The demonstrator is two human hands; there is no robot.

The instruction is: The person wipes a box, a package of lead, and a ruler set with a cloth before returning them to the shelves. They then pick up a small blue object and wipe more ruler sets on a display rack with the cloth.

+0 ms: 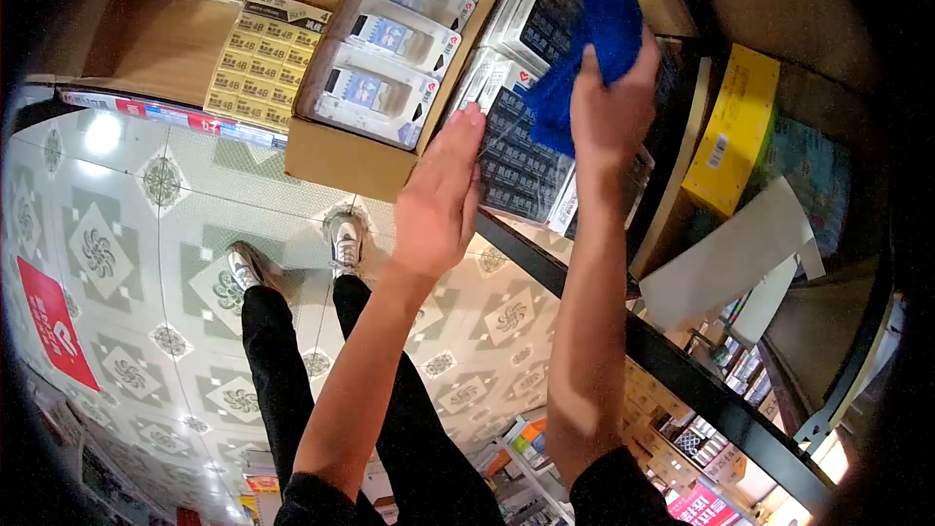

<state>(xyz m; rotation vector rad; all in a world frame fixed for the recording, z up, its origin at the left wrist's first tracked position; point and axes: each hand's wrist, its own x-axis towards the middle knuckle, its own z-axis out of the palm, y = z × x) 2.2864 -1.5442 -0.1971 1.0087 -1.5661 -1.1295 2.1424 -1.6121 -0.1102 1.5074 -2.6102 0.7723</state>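
Fingers (pixel 466 151) of the left hand (pixel 438 200), seen from the head camera, lie straight and pressed together. The palm is down, flat on the near end of the dark packs (pixel 511 170), and the thumb is tucked along the side. The right hand (pixel 609 107) is closed around a blue cloth (pixel 594 44), its fingers curled into the fabric. It presses the cloth down on the upper part of the same packs, just beyond the left hand.

The blue cloth is bunched and fluffy, deep blue. One end spills over the knuckles and the other trails towards the left fingertips.

The dark packs are wrapped in clear, shiny film, with white edges and rows of pale print too small to read. A small red mark sits on one white corner. They rest on a shelf (pixel 682 370) with a black front edge.

Just to the left, an open cardboard box (pixel 341 161) holds white packs with blue-and-black pictures. Beside it lies a block of yellow packs (pixel 258 68) whose lettering cannot be made out. A yellow box (pixel 730 107) stands to the right and bears a barcode sticker.

Below, the tiled floor (pixel 146 224) carries a red sign (pixel 54 321) with white characters that are not legible.
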